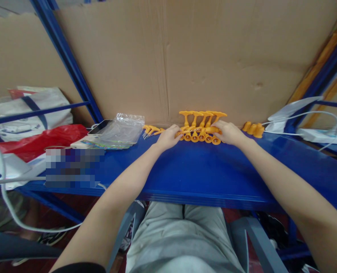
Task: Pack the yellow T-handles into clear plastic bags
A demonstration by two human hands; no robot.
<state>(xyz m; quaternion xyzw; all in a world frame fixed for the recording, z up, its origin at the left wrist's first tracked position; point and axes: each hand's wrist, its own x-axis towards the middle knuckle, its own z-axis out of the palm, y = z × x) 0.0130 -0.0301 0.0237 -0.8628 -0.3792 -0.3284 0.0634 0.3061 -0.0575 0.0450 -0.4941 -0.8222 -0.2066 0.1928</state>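
1. Together, both hands, left hand (168, 137) and right hand (228, 132), close on the orange part strip (202, 131), at twelve o'clock on the bench (202, 170).
2. Loose orange pieces (253, 129) lie at two o'clock; a plastic bag (123, 129) at ten.
3. Cardboard (185, 57) stands just behind.

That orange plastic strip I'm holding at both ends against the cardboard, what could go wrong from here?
The orange strip is gripped at each end by your left hand and right hand; bending it might snap pieces off. Loose orange pieces sit close by the right hand and could get knocked along the blue shelf. The white cable beyond them could snag.
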